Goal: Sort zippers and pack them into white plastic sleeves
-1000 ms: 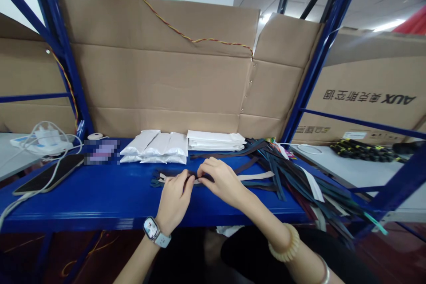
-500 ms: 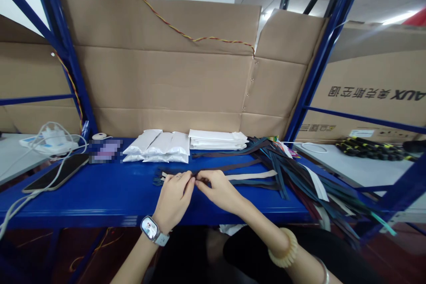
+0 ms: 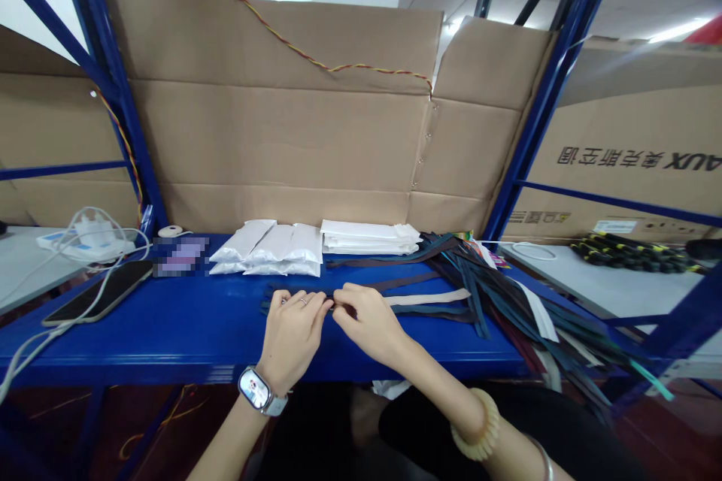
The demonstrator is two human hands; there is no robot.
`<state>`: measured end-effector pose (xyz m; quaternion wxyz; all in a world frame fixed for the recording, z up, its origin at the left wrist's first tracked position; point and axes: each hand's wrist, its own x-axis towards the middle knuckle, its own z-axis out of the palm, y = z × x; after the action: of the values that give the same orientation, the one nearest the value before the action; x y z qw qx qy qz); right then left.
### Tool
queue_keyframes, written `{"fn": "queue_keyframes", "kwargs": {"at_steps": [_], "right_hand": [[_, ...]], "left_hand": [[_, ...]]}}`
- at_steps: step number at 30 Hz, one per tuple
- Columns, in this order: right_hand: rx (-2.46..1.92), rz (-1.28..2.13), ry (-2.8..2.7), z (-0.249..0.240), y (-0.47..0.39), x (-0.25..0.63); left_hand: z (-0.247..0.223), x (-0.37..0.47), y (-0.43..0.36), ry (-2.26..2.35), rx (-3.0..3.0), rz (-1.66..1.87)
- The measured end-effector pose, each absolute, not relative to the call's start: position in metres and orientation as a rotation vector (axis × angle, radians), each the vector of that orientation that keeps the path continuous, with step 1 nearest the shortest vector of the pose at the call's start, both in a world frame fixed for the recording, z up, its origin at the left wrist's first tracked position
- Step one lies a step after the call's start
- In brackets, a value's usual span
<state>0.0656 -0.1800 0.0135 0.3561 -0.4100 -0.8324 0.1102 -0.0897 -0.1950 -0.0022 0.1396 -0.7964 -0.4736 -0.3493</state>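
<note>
Several long, flat, zipper-like fabric strips lie side by side on the blue shelf: a beige strip (image 3: 432, 298) in the middle, with dark brown and dark teal ones around it. Over their left part, my left hand (image 3: 296, 319) has thumb and forefinger pinched together, a ring on one finger. Close beside it, my right hand (image 3: 366, 316) is pinched too, its fingers curled. The fingertips of both hands nearly meet over a dark strip they seem to grip; the gripped part is mostly hidden by the fingers.
A pile of mixed strips (image 3: 485, 282) spills over the right edge. White packets (image 3: 271, 246) and a white stack (image 3: 369, 237) stand along the cardboard back wall (image 3: 282, 135). At left lie a phone (image 3: 98, 293), a white cable (image 3: 84, 316) and a power strip (image 3: 87, 240).
The fingers of my left hand have shifted slightly to cover the left part of the beige strip. My right hand has barely moved, and a small gap shows between the hands.
</note>
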Motion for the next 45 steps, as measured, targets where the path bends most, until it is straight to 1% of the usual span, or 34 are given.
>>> {"fn": "queue_keyframes", "kwargs": {"at_steps": [3, 8, 14, 20, 25, 27, 29, 32, 34, 36, 40, 45], "right_hand": [[-1.114, 0.150, -2.144, 0.016, -0.181, 0.067], [-1.251, -0.214, -2.040, 0.019, -0.163, 0.088], [-1.389, -0.557, -1.899, 0.027, -0.134, 0.136], [-1.564, -0.678, -1.714, 0.030, -0.117, 0.185], [-1.671, -0.689, -1.689, 0.029, -0.109, 0.205], [-1.697, -0.622, -1.722, 0.028, -0.110, 0.204], [-1.664, -0.417, -1.778, 0.028, -0.112, 0.197], [-1.411, 0.083, -1.892, 0.028, -0.118, 0.178], [-1.203, 0.412, -1.912, 0.028, -0.124, 0.159], [-1.044, 0.659, -1.866, 0.027, -0.132, 0.140], [-0.826, 0.936, -1.769, 0.024, -0.148, 0.109], [-0.732, 1.146, -1.763, 0.017, -0.163, 0.090]], "left_hand": [[-0.003, -0.088, -0.196, -1.357, -2.302, -1.014], [-0.001, -0.102, -0.190, -1.391, -2.158, -1.084], [0.006, -0.152, -0.174, -1.637, -1.916, -0.960], [0.009, -0.202, -0.163, -1.964, -1.653, -0.752], [0.012, -0.212, -0.167, -1.988, -1.699, -0.634], [0.011, -0.206, -0.169, -1.952, -1.723, -0.664], [0.010, -0.196, -0.169, -1.901, -1.709, -0.731], [0.006, -0.174, -0.169, -1.822, -1.735, -0.800], [0.003, -0.155, -0.171, -1.761, -1.858, -0.830], [0.001, -0.134, -0.175, -1.678, -2.050, -0.875], [0.000, -0.093, -0.191, -1.539, -2.384, -1.006], [-0.004, -0.072, -0.201, -1.451, -2.503, -1.146]]}}
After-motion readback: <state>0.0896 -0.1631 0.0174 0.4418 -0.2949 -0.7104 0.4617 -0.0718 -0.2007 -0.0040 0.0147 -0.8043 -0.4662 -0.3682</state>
